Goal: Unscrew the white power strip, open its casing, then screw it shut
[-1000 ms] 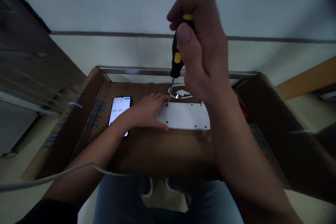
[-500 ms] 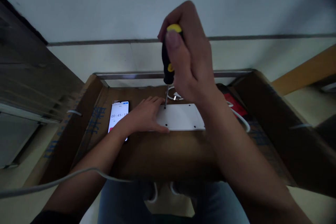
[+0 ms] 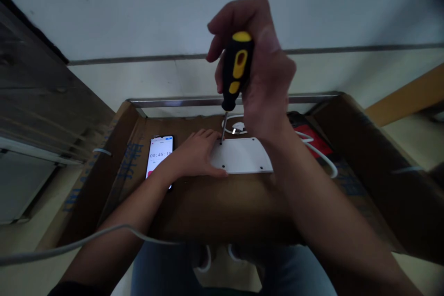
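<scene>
A flat white casing (image 3: 239,156), which looks like the underside of a power strip, lies on the cardboard with dark screw holes showing. Its left end is held down by my left hand (image 3: 196,155), fingers over the far edge and thumb along the near edge. My right hand (image 3: 265,60) is around a black and yellow screwdriver (image 3: 239,67) with a loosened grip, some fingers lifted from the handle. The screwdriver stands nearly upright, its tip at the far-left visible hole beside my left fingers. My right wrist hides part of the casing's right side.
A phone (image 3: 160,152) showing a timer lies left of my left hand. Behind the casing are a white plug (image 3: 238,126) and its cable. A red and black item (image 3: 314,141) lies to the right. Cardboard walls (image 3: 378,171) rise at both sides, with a metal rail (image 3: 180,102) behind.
My right hand has turned about the screwdriver and its fingers have loosened, uncovering more of the handle. The tip stays at the same hole. My left hand keeps its place on the casing.
</scene>
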`<move>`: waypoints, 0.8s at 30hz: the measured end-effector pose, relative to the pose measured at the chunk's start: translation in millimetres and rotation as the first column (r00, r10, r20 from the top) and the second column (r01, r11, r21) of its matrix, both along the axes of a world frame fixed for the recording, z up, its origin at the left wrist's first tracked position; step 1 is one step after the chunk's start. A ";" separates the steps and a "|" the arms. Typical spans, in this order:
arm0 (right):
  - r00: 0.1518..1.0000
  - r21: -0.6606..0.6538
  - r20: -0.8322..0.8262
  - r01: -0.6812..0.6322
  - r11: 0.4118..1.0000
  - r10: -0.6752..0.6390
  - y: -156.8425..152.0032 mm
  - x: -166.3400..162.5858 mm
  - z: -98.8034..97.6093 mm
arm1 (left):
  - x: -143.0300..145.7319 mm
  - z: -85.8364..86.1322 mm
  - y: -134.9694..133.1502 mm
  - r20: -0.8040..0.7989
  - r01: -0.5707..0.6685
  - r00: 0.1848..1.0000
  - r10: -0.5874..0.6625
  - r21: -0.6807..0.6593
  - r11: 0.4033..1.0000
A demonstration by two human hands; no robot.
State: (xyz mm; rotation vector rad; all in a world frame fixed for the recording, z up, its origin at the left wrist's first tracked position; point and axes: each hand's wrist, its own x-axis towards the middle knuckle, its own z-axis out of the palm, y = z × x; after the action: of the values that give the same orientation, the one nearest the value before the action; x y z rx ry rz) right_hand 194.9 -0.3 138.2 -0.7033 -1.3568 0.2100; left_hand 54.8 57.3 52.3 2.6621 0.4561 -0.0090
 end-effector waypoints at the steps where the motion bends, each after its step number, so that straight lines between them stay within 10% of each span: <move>1: 0.999 -0.015 0.025 -0.021 1.000 0.021 -1.5 1.0 -0.1 | -0.1 -0.8 0.3 0.002 0.003 1.000 -0.003 0.006 1.000; 12: 0.988 -0.026 -0.101 -0.116 0.993 0.113 5.8 -6.0 0.5 | -3.3 8.8 3.1 0.124 -0.009 0.992 0.035 -0.203 0.979; 17: 0.974 -0.234 -0.058 -0.228 0.945 0.221 0.1 -5.4 7.7 | -5.6 11.1 4.3 0.243 0.009 0.968 0.053 -0.248 0.969; 24: 0.990 -0.171 -0.084 -0.126 0.977 0.113 -7.2 -9.0 9.5 | -1.9 4.9 6.1 0.547 -0.051 0.804 0.232 -0.326 0.944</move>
State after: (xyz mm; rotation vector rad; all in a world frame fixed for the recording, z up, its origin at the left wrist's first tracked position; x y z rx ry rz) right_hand 185.9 -7.6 147.7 -0.7546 -1.3215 0.4525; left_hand 52.9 63.4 57.3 2.1724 0.4064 0.7106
